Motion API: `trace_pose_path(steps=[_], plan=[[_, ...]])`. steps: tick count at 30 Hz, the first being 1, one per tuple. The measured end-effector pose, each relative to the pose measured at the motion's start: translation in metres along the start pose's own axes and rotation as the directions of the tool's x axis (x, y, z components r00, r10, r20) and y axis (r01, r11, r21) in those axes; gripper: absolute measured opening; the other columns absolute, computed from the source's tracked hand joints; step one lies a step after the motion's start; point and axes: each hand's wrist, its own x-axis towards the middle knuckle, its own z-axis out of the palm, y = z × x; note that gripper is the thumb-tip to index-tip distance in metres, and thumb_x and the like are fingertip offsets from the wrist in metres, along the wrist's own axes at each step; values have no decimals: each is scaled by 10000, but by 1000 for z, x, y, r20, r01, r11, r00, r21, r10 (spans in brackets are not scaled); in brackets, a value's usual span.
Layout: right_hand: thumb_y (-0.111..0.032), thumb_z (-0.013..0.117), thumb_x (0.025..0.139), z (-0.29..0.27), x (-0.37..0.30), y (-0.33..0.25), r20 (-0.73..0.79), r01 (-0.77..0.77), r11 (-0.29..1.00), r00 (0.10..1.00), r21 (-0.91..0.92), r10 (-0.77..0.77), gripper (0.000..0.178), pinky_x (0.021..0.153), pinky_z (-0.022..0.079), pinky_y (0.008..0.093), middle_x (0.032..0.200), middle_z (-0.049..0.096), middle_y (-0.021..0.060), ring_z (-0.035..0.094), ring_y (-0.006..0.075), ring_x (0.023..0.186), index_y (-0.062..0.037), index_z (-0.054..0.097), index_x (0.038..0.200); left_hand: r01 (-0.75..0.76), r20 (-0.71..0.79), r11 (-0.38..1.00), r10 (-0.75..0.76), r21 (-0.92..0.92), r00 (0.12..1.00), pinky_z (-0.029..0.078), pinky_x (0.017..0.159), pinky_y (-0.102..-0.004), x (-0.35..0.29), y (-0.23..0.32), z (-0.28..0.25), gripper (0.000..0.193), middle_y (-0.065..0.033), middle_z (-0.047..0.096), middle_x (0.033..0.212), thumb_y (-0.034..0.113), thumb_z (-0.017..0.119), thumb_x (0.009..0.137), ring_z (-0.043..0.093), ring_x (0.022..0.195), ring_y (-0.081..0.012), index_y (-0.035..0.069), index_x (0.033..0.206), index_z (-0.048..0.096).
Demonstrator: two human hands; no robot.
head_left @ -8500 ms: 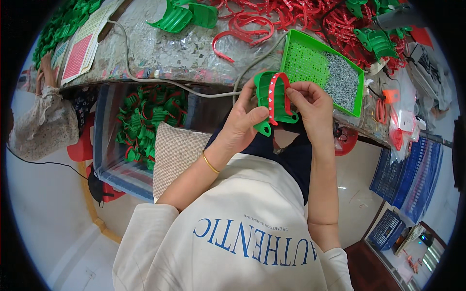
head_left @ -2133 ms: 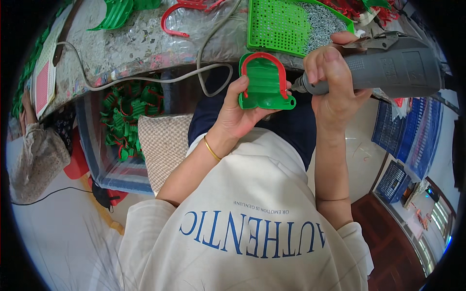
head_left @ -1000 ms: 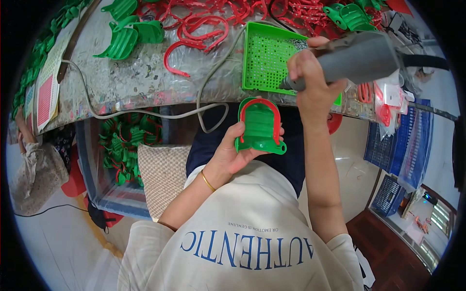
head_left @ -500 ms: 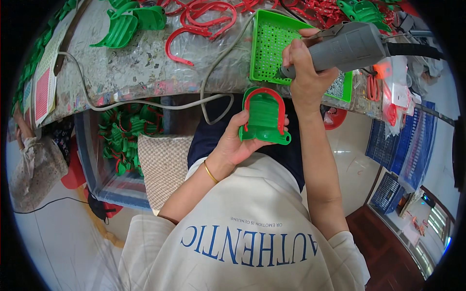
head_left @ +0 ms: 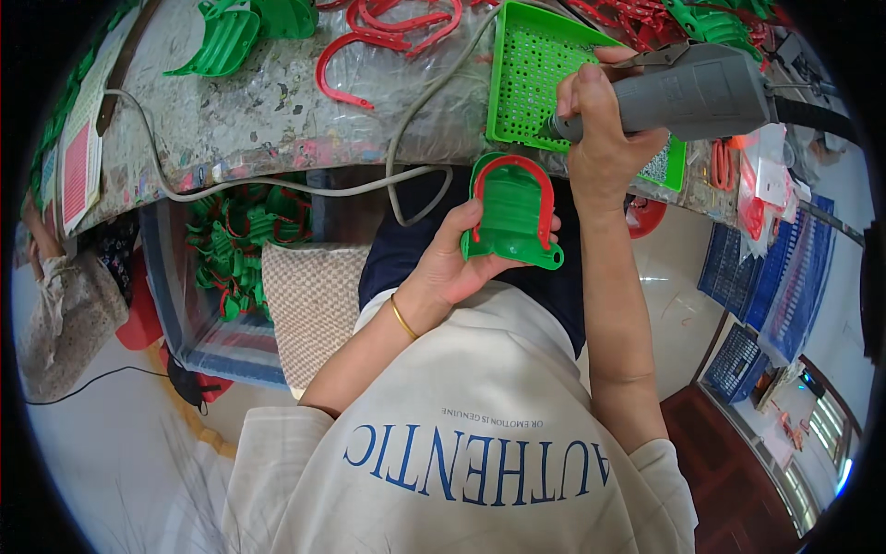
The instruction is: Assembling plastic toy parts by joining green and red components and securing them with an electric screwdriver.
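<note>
My left hand (head_left: 449, 263) is wrapped round a curved green plastic shell (head_left: 510, 210), held in front of my lap below the table edge. A red U-shaped plastic strip (head_left: 545, 198) lies along the shell's rim. My right hand (head_left: 602, 138) grips a grey electric screwdriver (head_left: 692, 92), its body pointing right and its tip end over the tray. Beneath that tip stands a green tray (head_left: 501, 57) with a perforated plate and many small metal screws. Whether a screw sits on the tip is too small to tell.
Loose red strips (head_left: 343, 69) and green shells (head_left: 221, 42) lie on the worn table (head_left: 268, 120). A grey cable (head_left: 309, 197) loops over its front edge. Below left, a crate (head_left: 185, 305) holds several finished-looking green-and-red pieces. Another person's sleeve (head_left: 69, 323) shows far left.
The whole view has shifted slightly. Both hands keep their holds, with the screwdriver tip still over the tray and the shell still in front of my lap.
</note>
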Motion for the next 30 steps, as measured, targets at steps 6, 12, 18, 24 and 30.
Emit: trace_pose_path(steps=[6,12,18,24,30], plan=[[-23,578,822,2,6,-17,-42,52,998,998,42,-50,223,539,396,273,646,487,60,473,141,546,69,513,1014,-3,55,1000,3,-13,998,427,975,-495,1,-2,-9,743,-270,498,1248,492,590,823,518,1151,-362,10,1346,375],[-40,550,807,15,-11,-62,59,14,970,998,242,-30,315,518,366,289,619,421,45,416,135,515,72,464,1089,17,33,997,-15,-69,999,453,933,-488,0,1,1,712,-253,519,1220,547,519,843,543,1107,-355,46,1335,401],[-25,527,827,23,-43,-68,200,-43,950,980,310,-21,298,520,383,286,620,466,54,436,125,510,51,465,1109,-32,-102,999,28,-34,994,449,940,-519,-5,-4,12,641,-152,508,1263,527,511,859,521,1148,-319,121,1343,401],[-11,518,842,22,-51,-66,196,-71,958,981,279,16,270,534,394,275,621,475,57,451,122,517,48,464,1100,-28,-114,1000,29,8,993,451,941,-518,-5,-6,10,635,-117,480,1296,517,508,864,497,1183,-292,131,1352,380],[-6,513,842,21,-54,-63,212,-110,959,976,262,54,248,534,388,269,614,470,56,449,126,517,43,455,1078,-17,-137,1000,16,-5,990,456,942,-493,-6,-7,14,624,-103,476,1299,512,501,871,496,1181,-279,123,1345,382]])
